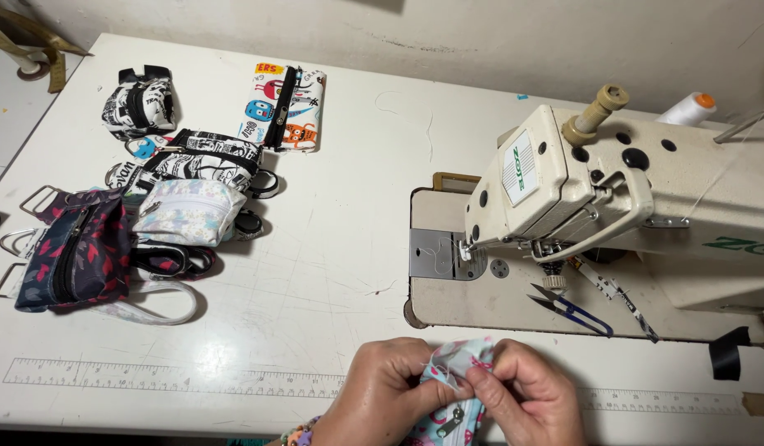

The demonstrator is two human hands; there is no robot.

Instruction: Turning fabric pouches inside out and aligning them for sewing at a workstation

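Both hands pinch a small pale-blue printed fabric pouch piece with a metal clasp (450, 388) at 6 o'clock, at the near edge of the white table (349, 248): left hand (380, 398) and right hand (526, 396) fingers clenched on its top seam. Looks mid-batch: finished zip pouches (134, 215) piled at 9–10 o'clock, this one not yet under the cream sewing machine (613, 206) at 2–3 o'clock. Open room centre table; blue-handled thread snips (572, 310) lie close at 3 o'clock.
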